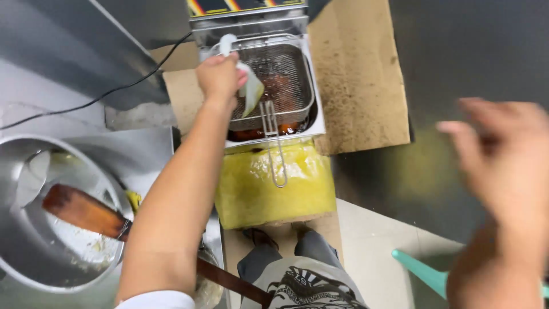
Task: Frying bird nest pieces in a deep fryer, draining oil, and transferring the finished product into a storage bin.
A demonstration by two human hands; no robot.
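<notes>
A pale, floppy piece (251,91) is pinched in the left hand (220,74) at 12 o'clock over the fryer basket (286,80), kept clear of the oil beneath, while the blurred right hand (503,160) is seen spread, empty, at 3 o'clock.

White spatula (247,86) — tilted over the wire fry basket (283,80)

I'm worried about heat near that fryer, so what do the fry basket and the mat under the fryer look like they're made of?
The fry basket looks like bare metal wire: fine grey mesh, shiny looped handle. The mat looks like plain brown cardboard, matte and speckled with stains.
</notes>
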